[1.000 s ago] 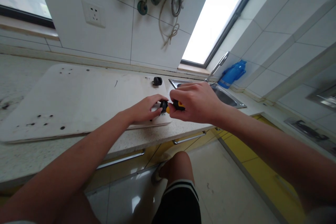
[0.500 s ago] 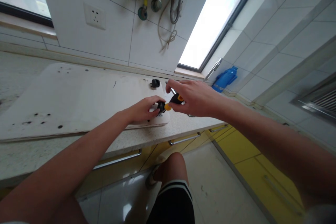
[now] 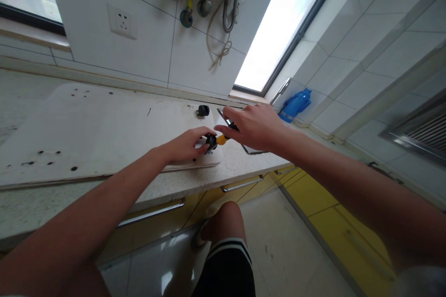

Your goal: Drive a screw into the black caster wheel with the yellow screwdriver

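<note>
My left hand (image 3: 186, 145) is closed on a small black caster (image 3: 211, 141) at the right end of a white board (image 3: 114, 134). In my right hand (image 3: 254, 125) is a screwdriver (image 3: 222, 139) with a yellow and black handle, its yellow end against the caster. The screwdriver's tip is hidden by the caster and fingers. A second black caster (image 3: 203, 110) stands on the board just beyond my left hand. Dark holes dot the board's left part, and a thin dark mark shows near its middle.
The board lies on a speckled countertop (image 3: 209, 177) above yellow drawers. Behind my right hand is a metal-rimmed sink (image 3: 256, 152) with a tap (image 3: 280, 91). A blue bottle-shaped item (image 3: 295, 105) stands by the wall. Pipes (image 3: 223, 4) and a socket (image 3: 121, 21) are on the tiled wall.
My right hand has turned on the screwdriver handle, its fingers now covering more of it. My left hand stays at the caster. The whole view has shifted slightly.
</note>
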### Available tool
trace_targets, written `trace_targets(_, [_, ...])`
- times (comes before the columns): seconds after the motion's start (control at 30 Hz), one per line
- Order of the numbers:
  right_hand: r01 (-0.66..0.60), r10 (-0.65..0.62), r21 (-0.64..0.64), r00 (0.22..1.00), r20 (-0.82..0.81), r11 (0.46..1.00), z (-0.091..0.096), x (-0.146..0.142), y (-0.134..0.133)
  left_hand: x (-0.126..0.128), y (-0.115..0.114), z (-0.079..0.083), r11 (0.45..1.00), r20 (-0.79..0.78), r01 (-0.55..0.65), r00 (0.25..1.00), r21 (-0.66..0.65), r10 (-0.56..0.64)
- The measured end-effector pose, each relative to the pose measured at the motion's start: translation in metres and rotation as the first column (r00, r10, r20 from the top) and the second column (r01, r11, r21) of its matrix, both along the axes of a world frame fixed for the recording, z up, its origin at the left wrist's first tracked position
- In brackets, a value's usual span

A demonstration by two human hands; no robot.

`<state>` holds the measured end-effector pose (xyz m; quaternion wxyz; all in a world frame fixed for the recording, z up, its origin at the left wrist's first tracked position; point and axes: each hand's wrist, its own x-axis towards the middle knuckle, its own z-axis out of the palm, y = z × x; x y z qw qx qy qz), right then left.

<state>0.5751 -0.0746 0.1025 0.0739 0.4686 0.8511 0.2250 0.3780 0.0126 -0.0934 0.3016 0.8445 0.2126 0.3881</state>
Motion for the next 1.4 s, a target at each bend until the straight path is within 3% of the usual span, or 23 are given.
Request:
trace_targets(0.13, [-0.179,0.171,-0.127,0.983,-0.074,0.976,-0.001,0.001,-0.004,0.000,0.000,0.001,0.999,-0.006,-0.009,1.000,0.046,0.009])
trace_targets(0.27, [0.010,-0.011,0.041,1.000,0.001,0.999,-0.006,0.000,-0.002,0.000,0.000,0.001,0.999,-0.010,-0.022,1.000,0.024,0.022])
trace_targets(0.3, [0.005,-0.005,0.043,1.000,0.000,0.999,-0.006,0.000,-0.001,0.000,0.000,0.000,1.000,-0.012,-0.025,1.000,0.018,0.025])
trace_targets(0.43, [-0.223,0.210,-0.129,0.972,-0.108,0.966,-0.004,0.001,0.003,-0.001,-0.001,0.002,1.000,-0.020,-0.009,1.000,0.025,0.010])
trace_targets(0.57, [-0.057,0.057,-0.014,0.998,-0.034,0.998,-0.005,0.000,0.007,-0.001,-0.003,0.003,1.000,-0.001,-0.014,1.000,0.008,0.014])
trace_targets(0.6, [-0.053,0.054,0.003,0.998,-0.040,0.999,-0.006,0.000,0.008,-0.001,-0.003,0.003,1.000,0.004,-0.012,1.000,-0.001,0.012])
trace_targets(0.67, [-0.165,0.161,-0.027,0.979,-0.122,0.986,-0.008,0.001,0.011,0.000,-0.002,0.001,1.000,0.014,-0.002,1.000,-0.010,0.002])
trace_targets(0.73, [-0.333,0.303,-0.085,0.918,-0.255,0.939,-0.013,0.002,0.014,0.001,0.001,-0.001,1.000,0.023,0.008,1.000,0.007,-0.008])
trace_targets(0.83, [-0.473,0.386,-0.085,0.799,-0.462,0.877,-0.026,0.004,0.021,0.001,0.006,-0.005,0.998,0.032,0.008,0.999,0.070,-0.010])
trace_targets(1.0, [-0.477,0.492,0.258,0.473,-0.731,0.840,-0.059,0.002,0.031,-0.001,0.005,-0.004,0.997,0.010,0.024,1.000,0.079,-0.025])
trace_targets(1.13, [-0.426,0.452,0.306,0.302,-0.839,0.852,-0.074,-0.002,0.036,-0.001,-0.001,-0.001,0.999,-0.033,-0.029,0.999,0.018,0.030])
trace_targets(1.27, [-0.494,0.409,0.297,0.135,-0.902,0.817,-0.077,-0.008,0.044,0.000,-0.003,-0.001,0.999,-0.045,-0.039,0.998,-0.019,0.038])
trace_targets(1.4, [-0.585,0.274,0.192,0.054,-0.960,0.788,-0.078,-0.009,0.059,0.001,-0.003,0.000,0.998,-0.037,-0.021,0.999,-0.065,0.018])
